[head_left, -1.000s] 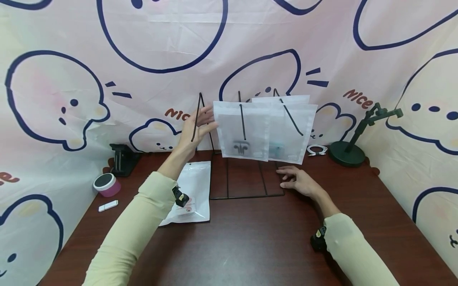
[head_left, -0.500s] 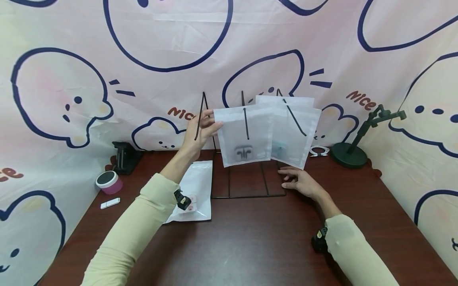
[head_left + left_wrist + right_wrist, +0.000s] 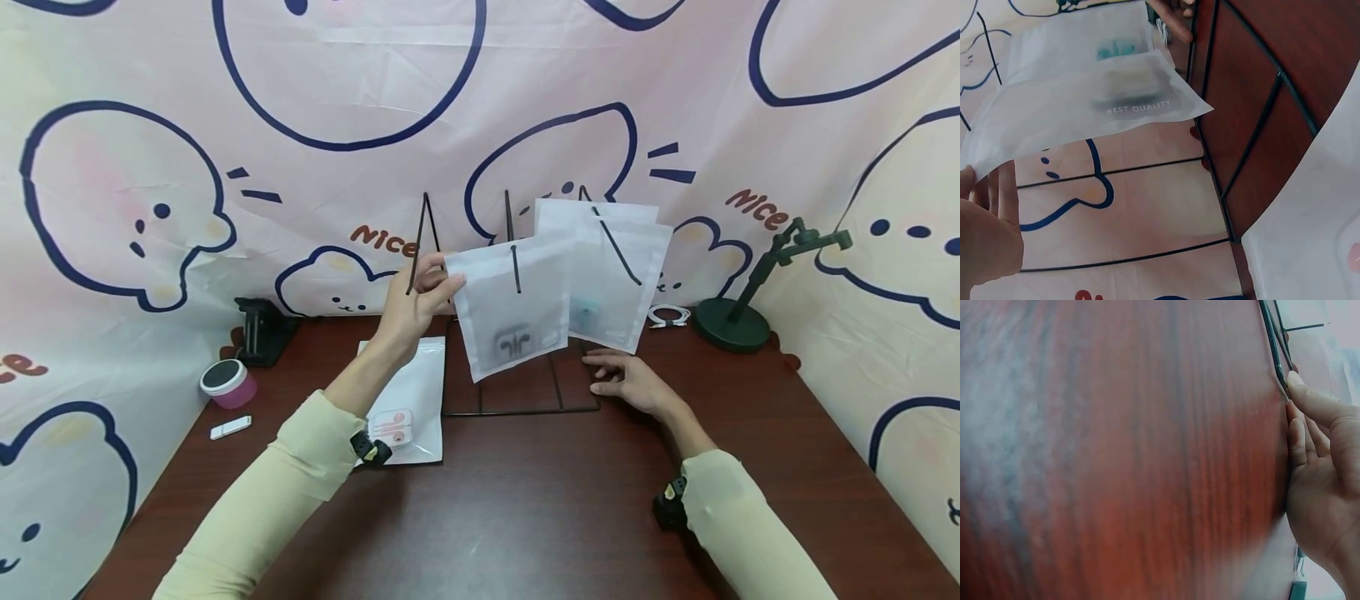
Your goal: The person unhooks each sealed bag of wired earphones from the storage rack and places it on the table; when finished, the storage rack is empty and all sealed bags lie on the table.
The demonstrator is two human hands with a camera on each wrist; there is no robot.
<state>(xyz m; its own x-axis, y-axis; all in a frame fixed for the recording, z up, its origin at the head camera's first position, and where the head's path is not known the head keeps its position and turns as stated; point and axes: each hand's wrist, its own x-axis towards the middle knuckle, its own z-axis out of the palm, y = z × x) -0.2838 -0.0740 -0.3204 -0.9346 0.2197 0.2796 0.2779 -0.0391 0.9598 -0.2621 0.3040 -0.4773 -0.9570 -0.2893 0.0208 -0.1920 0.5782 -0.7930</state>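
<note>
My left hand (image 3: pixel 411 307) pinches the left edge of a frosted white zip pouch (image 3: pixel 491 296); a dark earbud-shaped print or item shows near its bottom. The pouch tilts, its left side lower, with the middle hook of the black wire display rack (image 3: pixel 517 412) through its top. In the left wrist view this pouch (image 3: pixel 1072 115) reads "BEST QUALITY". More frosted pouches (image 3: pixel 611 321) hang on the right hook, one with a teal item inside. My right hand (image 3: pixel 628 382) grips the rack's base wire at its right front corner, thumb on the wire (image 3: pixel 1277 365) in the right wrist view.
A larger white pouch (image 3: pixel 420 375) with a pink-printed case in it lies left of the rack. Further left are a pink jar (image 3: pixel 228 383), a small white stick (image 3: pixel 231 427) and a black stand (image 3: pixel 262 333). A green stand (image 3: pixel 731 321) and coiled white cable (image 3: pixel 667 316) sit back right.
My left hand came to the pouch's left edge, took hold of it and drew it down and forward, so the pouch now slants. The right hand stays at the rack.
</note>
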